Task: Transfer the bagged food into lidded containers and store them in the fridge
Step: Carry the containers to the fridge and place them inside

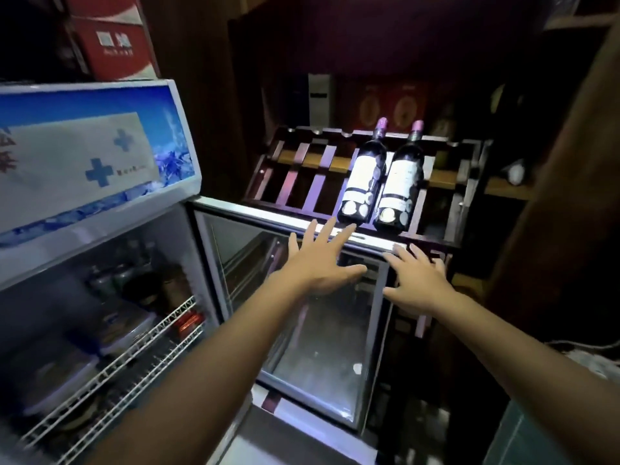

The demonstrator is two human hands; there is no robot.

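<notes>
The fridge stands at the left with its glass door swung wide open to the right. On its wire shelf sit lidded containers with food, another one nearer me. My left hand is spread flat with straight fingers over the door's top part. My right hand is also spread, fingers straight, at the door's outer top corner. Neither hand holds anything.
Cans and jars stand deeper in the fridge. Behind the door a dark wooden wine rack holds two wine bottles. Red cartons are stacked on top of the fridge. The room around is dim.
</notes>
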